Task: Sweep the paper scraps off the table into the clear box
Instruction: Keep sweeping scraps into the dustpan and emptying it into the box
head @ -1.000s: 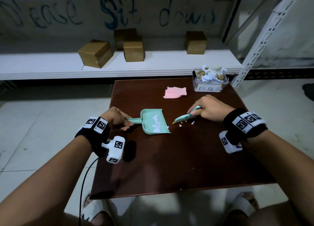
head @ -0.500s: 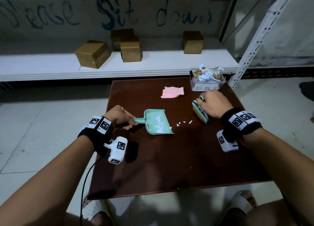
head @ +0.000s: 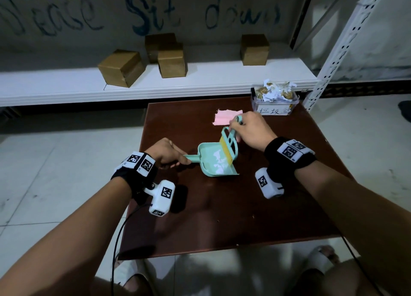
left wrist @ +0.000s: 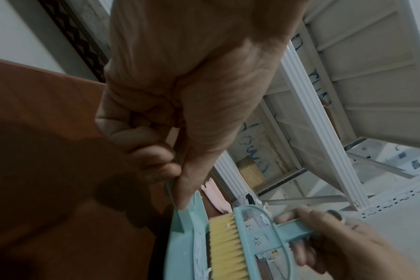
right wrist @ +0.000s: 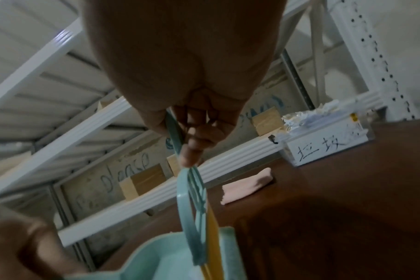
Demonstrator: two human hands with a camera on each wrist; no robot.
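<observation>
With your left hand [head: 163,151] gripping the dustpan [head: 216,160] handle and your right hand [head: 250,130] clasping the brush [head: 229,145] over gathered paper scraps [head: 219,164], sweeping looks finished; next, tip them into the clear box [head: 274,101] at the table [head: 222,218]'s far right.

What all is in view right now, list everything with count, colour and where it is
Table: one, dark brown, centre.
Dustpan: one, mint green, mid-table, white scraps inside.
Brush: one, mint with yellow bristles, over the dustpan.
Clear box: one, labelled, table's far right corner, full of scraps.
Pink cloth: one, far side of table.
Cardboard boxes: four, brown, on white shelf.
Left hand: grips dustpan handle.
Right hand: grips brush handle.
</observation>
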